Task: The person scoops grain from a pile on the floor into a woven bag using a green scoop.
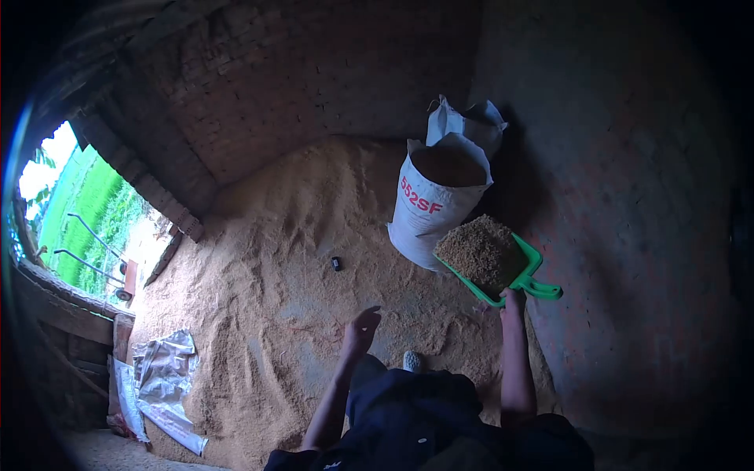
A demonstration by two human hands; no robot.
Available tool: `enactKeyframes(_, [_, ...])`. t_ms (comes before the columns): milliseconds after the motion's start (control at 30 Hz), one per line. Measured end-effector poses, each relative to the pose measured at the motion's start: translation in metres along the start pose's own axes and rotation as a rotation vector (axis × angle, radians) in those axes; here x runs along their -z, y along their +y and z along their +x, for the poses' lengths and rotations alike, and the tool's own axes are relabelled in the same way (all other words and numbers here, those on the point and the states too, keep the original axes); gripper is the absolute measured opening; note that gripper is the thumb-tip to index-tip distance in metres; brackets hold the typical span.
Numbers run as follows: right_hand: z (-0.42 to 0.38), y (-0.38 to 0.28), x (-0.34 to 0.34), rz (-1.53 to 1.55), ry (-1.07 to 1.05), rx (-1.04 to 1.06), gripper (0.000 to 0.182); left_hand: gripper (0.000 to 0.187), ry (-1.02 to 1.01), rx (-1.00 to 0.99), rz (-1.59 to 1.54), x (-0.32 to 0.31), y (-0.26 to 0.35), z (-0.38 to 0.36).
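Observation:
My right hand [513,299] is wrapped round the near edge of a green plastic dustpan [531,276], close to its handle. The dustpan carries a heap of light brown husks [481,250] and is held up just right of a white woven sack [419,216] printed "552SF" in red. That sack stands upright with its mouth open, and brown material shows inside. Over the husk-covered floor, my left hand [363,330] is empty, its fingers stretched out.
A second white sack [446,120] stands behind the first, by the wall. Loose husks [259,259] cover much of the floor, with a small black object [337,264] on them. Crumpled sacks [166,369] lie at left, below a doorway with a hand cart [123,275] outside.

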State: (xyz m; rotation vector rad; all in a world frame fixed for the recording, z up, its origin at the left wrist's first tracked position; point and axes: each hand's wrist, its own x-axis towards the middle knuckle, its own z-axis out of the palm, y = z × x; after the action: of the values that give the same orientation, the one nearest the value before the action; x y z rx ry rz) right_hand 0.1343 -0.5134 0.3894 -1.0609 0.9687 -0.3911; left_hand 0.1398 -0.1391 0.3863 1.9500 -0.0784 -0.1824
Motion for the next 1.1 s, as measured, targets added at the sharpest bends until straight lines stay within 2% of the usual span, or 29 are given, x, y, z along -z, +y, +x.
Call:
enactKeyframes(33, [0.026, -0.009, -0.011, -0.06, 0.071, 0.052, 0.044, 0.028, -0.049, 0.004, -0.018, -0.007, 0.007, 0.012])
enactKeyframes(67, [0.053, -0.016, -0.017, 0.003, 0.057, 0.063, 0.034, 0.029, -0.098, 0.009, -0.031, -0.013, 0.01, 0.026])
enactKeyframes(100, [0.118, 0.0, -0.01, 0.054, -0.002, 0.103, 0.032, 0.028, -0.107, -0.021, -0.004, -0.017, 0.014, 0.037])
enactKeyframes(300, [0.174, -0.095, -0.113, 0.069, -0.104, 0.084, 0.061, 0.029, -0.1, 0.006, -0.021, -0.018, -0.005, 0.107])
enactKeyframes(433, [0.268, -0.113, -0.164, -0.027, -0.174, -0.075, 0.062, 0.03, -0.128, 0.062, -0.028, -0.017, -0.02, 0.175])
enactKeyframes(500, [0.294, -0.117, -0.189, -0.137, -0.396, 0.014, 0.06, 0.031, -0.169, 0.062, 0.002, -0.016, -0.013, 0.207])
enactKeyframes(533, [0.295, -0.126, -0.206, -0.156, -0.405, -0.003, 0.06, 0.031, -0.158, 0.086, -0.005, -0.014, -0.003, 0.222])
enactKeyframes(600, [0.29, -0.16, -0.239, -0.696, -0.374, 0.044, 0.051, 0.03, -0.175, -0.005, 0.046, -0.018, 0.027, 0.256])
enactKeyframes(633, [0.309, -0.163, -0.248, -0.812, -0.329, 0.053, 0.057, 0.03, -0.175, 0.013, 0.038, -0.02, 0.039, 0.27])
enactKeyframes(700, [0.316, -0.18, -0.263, -0.932, -0.322, 0.075, 0.056, 0.029, -0.202, -0.132, -0.074, -0.024, 0.069, 0.297])
enactKeyframes(733, [0.313, -0.193, -0.269, -1.038, -0.318, 0.114, 0.056, 0.029, -0.204, -0.119, -0.072, -0.021, 0.099, 0.304])
enactKeyframes(800, [0.302, -0.218, -0.285, -1.084, -0.336, 0.104, 0.051, 0.03, -0.331, -0.249, -0.292, -0.006, 0.178, 0.31])
enactKeyframes(867, [0.31, -0.228, -0.291, -1.286, -0.389, 0.361, 0.042, 0.034, -0.467, -0.514, -0.509, 0.001, 0.231, 0.309])
enactKeyframes(900, [0.325, -0.228, -0.295, -1.513, -0.411, 0.431, 0.034, 0.036, -0.526, -0.678, -0.641, 0.003, 0.264, 0.311])
enactKeyframes(933, [0.336, -0.226, -0.297, -1.52, -0.439, 0.432, 0.034, 0.037, -0.58, -0.839, -0.77, 0.002, 0.294, 0.313])
enactKeyframes(1000, [0.352, -0.223, -0.301, -1.763, -0.442, 0.906, 0.026, 0.039, -0.549, -0.985, -0.958, -0.015, 0.336, 0.314])
enactKeyframes(1033, [0.352, -0.227, -0.306, -1.763, -0.475, 0.914, 0.026, 0.039, -0.522, -0.977, -0.947, -0.031, 0.347, 0.316])
enactKeyframes(1100, [0.347, -0.243, -0.313, -1.744, -0.482, 1.02, 0.022, 0.031, -0.326, -1.109, -1.174, -0.056, 0.36, 0.319])
